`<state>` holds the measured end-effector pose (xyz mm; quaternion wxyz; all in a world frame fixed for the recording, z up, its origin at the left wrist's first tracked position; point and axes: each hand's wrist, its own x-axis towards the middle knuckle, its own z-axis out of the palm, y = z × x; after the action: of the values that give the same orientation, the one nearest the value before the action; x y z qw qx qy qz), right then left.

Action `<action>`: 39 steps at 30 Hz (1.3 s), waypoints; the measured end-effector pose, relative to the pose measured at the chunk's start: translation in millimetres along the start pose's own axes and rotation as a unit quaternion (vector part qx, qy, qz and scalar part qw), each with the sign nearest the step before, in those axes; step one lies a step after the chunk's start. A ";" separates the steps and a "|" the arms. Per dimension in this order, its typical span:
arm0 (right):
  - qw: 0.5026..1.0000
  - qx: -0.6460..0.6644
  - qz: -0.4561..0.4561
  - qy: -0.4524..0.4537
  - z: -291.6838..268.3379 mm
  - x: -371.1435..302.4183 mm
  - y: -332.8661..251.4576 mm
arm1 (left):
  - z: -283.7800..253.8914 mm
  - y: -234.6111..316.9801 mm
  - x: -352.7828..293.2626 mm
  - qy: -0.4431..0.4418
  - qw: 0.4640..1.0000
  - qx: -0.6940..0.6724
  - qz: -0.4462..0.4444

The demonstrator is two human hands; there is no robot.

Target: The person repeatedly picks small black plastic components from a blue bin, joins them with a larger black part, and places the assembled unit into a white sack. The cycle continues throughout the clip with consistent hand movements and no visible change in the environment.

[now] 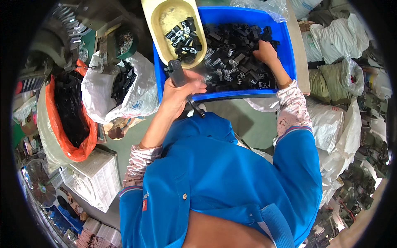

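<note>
My left hand (175, 95) is closed around a long black plastic part (177, 73) with a rounded, holed end, held upright at the near edge of the blue bin (292, 53). Below that hand a black hooked end (198, 110) sticks out, apparently of the same part. Inside the bin, my right hand (266, 53) reaches among loose black plastic pieces (248, 60) at the right side. Its fingers are bent together, and what they pinch is hidden. Several metal coil springs (227, 74) lie mixed with the pieces nearer the middle.
A yellow tray (151, 18) with black and metal pieces overlaps the bin's left side. To the left stand a white sack (97, 89) and an orange-lined sack (92, 124) of black parts, plus a white crate (103, 177). White sacks (331, 124) line the right.
</note>
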<state>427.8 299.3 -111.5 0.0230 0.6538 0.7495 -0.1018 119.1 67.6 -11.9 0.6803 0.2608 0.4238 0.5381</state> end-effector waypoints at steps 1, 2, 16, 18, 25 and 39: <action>0.999 0.052 -0.004 0.011 -6.8 -3.0 3.7 | -2.0 1.3 -1.0 0.008 1.000 -0.007 0.004; 0.994 0.104 -0.007 0.021 -13.3 -9.3 8.5 | -2.0 3.6 -1.2 0.017 1.000 -0.014 0.007; 0.525 0.799 -0.045 -0.289 -75.7 -148.7 -187.6 | -34.7 34.4 -13.4 0.103 0.981 0.048 0.157; 0.554 0.774 -0.064 -0.302 -69.0 -148.1 -200.3 | -41.0 34.8 -20.6 0.134 0.973 0.075 0.172; 0.534 0.773 -0.079 -0.333 -59.2 -147.5 -237.7 | -67.8 31.1 -38.4 0.202 0.939 0.179 0.212; 0.594 0.744 -0.146 -0.269 -38.9 -150.3 -264.1 | -82.1 45.7 -55.3 0.244 0.919 0.259 0.169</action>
<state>193.2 127.0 -15.9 -0.2855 0.2685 0.4589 -0.7974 21.9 19.6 0.1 0.3635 0.3561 0.6509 0.5634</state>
